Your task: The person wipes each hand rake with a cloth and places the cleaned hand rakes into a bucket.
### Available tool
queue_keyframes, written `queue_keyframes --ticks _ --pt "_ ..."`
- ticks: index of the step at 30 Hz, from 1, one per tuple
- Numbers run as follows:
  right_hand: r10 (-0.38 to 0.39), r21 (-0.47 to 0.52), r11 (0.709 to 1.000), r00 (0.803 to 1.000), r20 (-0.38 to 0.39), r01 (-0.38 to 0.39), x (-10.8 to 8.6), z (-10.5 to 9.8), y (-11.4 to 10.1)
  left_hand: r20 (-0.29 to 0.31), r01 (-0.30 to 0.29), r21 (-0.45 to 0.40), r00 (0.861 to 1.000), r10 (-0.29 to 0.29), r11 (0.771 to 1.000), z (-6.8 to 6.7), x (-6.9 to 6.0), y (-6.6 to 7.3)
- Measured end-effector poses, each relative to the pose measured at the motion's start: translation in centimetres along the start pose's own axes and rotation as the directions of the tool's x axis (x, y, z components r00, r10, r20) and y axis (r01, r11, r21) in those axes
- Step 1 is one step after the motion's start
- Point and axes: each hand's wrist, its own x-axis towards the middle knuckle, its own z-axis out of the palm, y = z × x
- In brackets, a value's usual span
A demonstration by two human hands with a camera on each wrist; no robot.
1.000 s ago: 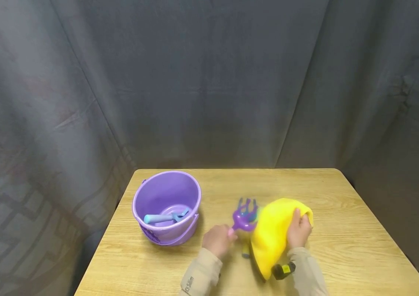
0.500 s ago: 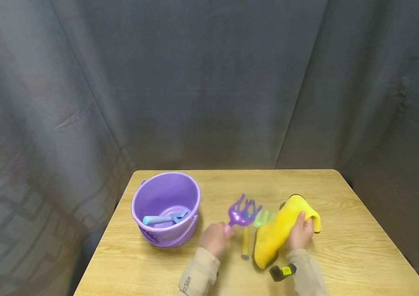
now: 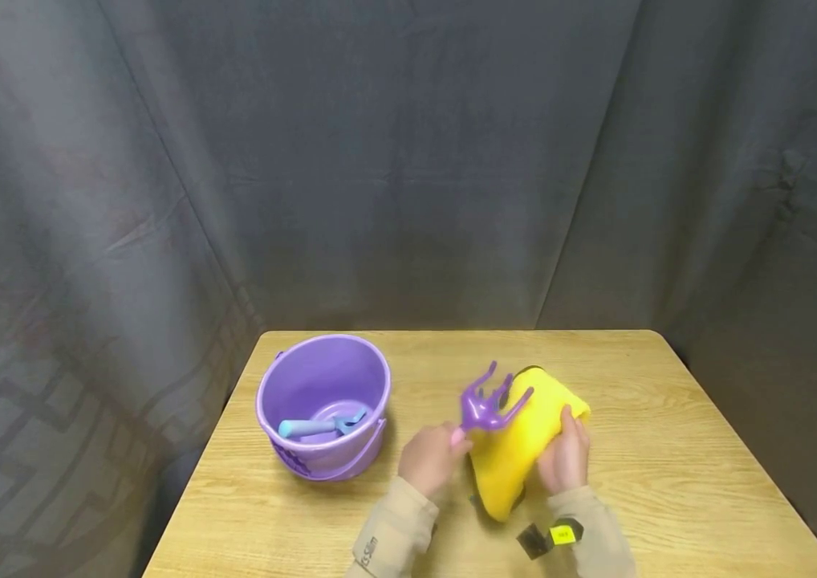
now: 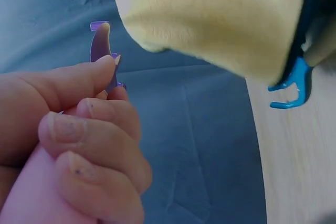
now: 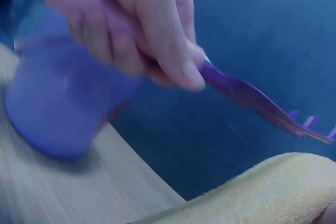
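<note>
Pointing at the far right corner of the wooden table (image 3: 683, 474), a pink-handled purple plastic fork (image 3: 481, 412) sits in the left hand's (image 3: 428, 460) grip. Just beside it, the right hand (image 3: 567, 455) holds a long, fuzzy yellow cloth (image 3: 517, 449).

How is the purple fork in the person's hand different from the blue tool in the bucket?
The purple fork has a pink handle, while the blue tool has a light blue one. The purple fork is gripped in the left hand; the blue tool lies untouched inside the bucket. Both the purple fork and the blue tool have a handle with a working head at one end.
</note>
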Motion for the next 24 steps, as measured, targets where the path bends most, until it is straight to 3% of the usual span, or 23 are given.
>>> queue_keyframes --ticks 2,6,11,14,17,24 --pt "0.096 -0.011 0.995 0.992 0.082 -0.096 -0.2 0.2 0.2 0.003 -0.007 -0.003 1.0 0.007 1.0 -0.1 0.0 0.2" --pt "0.225 0.05 0.968 0.94 0.255 -0.245 -0.3 0.2 0.8 -0.001 -0.017 0.016 1.0 0.017 1.0 -0.2 0.2 0.6" --pt "0.272 0.205 0.895 0.85 0.451 -0.395 -0.2 -0.5 1.7 0.011 -0.027 0.049 1.0 0.026 0.998 -0.2 0.3 0.7" --pt "0.291 0.236 0.857 0.81 0.51 -0.457 -0.2 -0.6 2.0 0.015 -0.029 0.066 1.0 0.028 0.997 -0.1 0.2 0.6" --pt "0.311 0.212 0.856 0.798 0.517 -0.471 -0.3 -0.5 2.2 0.012 -0.028 0.08 1.0 0.027 0.996 0.0 0.1 0.5" --pt "0.337 0.16 0.882 0.831 0.442 -0.443 -0.3 -0.3 2.6 0.03 -0.009 0.088 1.0 0.006 0.996 0.1 0.0 0.5"
